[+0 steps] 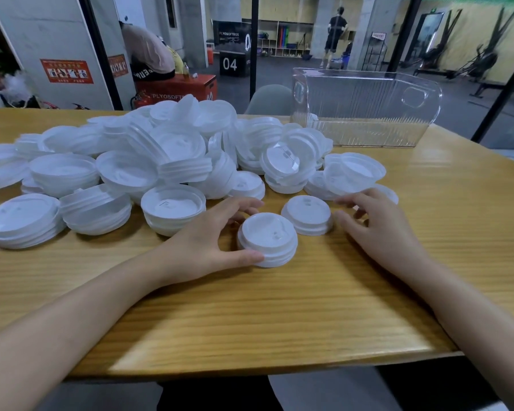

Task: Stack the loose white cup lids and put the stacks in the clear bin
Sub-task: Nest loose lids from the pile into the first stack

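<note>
White lid stack [267,240] sits on the counter [279,315], gripped between thumb and fingers of the left hand [202,247]. The right hand [380,229] (fingers loosely spread) holds nothing. The clear bin [365,108] stands far right.

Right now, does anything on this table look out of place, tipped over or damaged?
Nothing looks damaged. The white lids lie in a jumbled heap on the wooden table, some top-up, some upside down, and one tilted lid in front of the clear bin leans on its edge against the others.
</note>
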Action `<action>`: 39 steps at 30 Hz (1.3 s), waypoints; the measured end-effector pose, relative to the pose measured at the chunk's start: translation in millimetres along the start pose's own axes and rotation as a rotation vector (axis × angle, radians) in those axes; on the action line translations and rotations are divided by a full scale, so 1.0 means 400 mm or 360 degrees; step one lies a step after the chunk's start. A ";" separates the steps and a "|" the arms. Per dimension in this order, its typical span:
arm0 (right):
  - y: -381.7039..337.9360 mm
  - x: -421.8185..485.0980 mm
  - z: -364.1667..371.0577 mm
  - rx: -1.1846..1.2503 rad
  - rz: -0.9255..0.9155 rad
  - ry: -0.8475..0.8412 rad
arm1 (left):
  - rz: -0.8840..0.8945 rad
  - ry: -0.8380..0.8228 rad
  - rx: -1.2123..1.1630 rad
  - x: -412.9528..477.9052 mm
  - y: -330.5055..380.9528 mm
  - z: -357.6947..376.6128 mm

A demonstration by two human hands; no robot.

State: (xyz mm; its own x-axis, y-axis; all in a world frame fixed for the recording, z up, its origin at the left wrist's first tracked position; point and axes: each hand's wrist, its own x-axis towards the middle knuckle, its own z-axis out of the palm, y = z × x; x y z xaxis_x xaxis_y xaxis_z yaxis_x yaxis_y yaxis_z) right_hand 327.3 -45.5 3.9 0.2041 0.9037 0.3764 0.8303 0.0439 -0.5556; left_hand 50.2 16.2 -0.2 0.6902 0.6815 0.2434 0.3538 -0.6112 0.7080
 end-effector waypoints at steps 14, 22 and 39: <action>-0.012 0.007 0.020 0.0212 -0.0225 -0.0001 | -0.0005 -0.0036 0.0008 -0.001 0.005 0.000; -0.073 -0.023 0.041 0.0432 -0.0647 -0.0322 | -0.0047 -0.0015 -0.0007 0.003 0.007 0.002; -0.063 -0.014 0.064 0.0219 -0.0743 -0.0422 | 0.0080 -0.0023 0.0051 0.002 0.001 0.003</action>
State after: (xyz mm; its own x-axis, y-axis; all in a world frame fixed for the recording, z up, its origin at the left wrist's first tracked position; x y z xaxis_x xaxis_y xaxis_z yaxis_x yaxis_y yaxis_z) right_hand 292.1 -40.7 -3.0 -0.3220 0.8503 0.4164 0.7222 0.5050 -0.4727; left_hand 51.9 16.1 -0.8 0.7166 0.6437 0.2686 0.3381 -0.6573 0.6735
